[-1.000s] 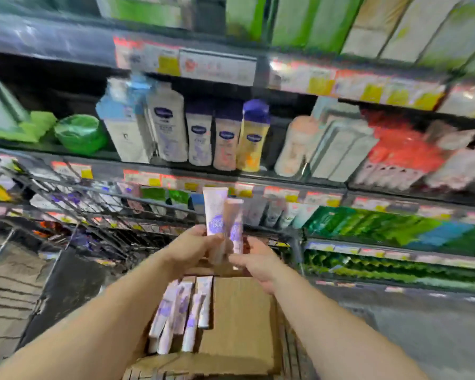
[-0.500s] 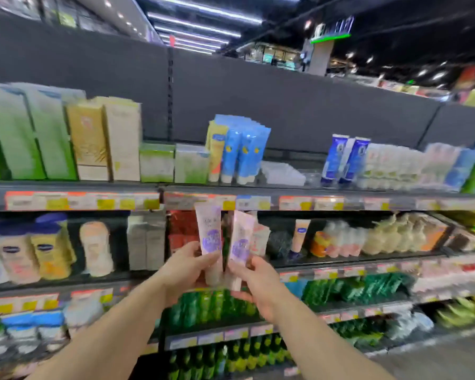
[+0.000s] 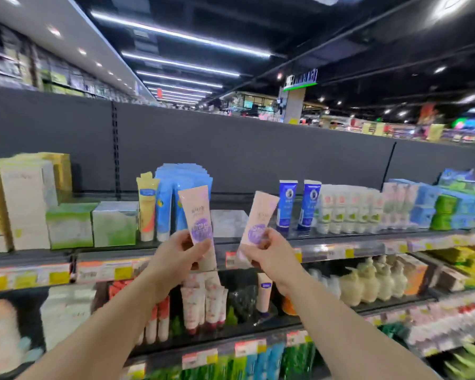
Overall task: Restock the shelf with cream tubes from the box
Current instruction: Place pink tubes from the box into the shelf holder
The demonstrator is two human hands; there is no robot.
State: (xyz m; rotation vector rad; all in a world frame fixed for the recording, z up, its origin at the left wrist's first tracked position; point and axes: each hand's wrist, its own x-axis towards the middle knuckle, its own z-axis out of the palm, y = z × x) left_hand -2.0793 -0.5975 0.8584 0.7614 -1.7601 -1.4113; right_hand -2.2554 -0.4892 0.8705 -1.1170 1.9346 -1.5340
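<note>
Hands raised: left hand (image 3: 176, 256) grips cream tube (image 3: 196, 212) (upright), right hand (image 3: 269, 253) pinches 2nd tube (image 3: 259, 215).

Both hands raised, left (image 3: 177, 255) and right (image 3: 269, 255) gripping.

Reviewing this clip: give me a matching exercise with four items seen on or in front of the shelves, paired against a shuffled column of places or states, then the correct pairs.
Items:
1. pink cream tube
2. tilted pink cream tube
3. two dark blue tubes
4. yellow tube

Places:
A. standing on the top shelf, right of both hands
B. held by the right hand
C. held by the left hand
D. standing on the top shelf, left of both hands

Pairs: 1-C, 2-B, 3-A, 4-D
</note>
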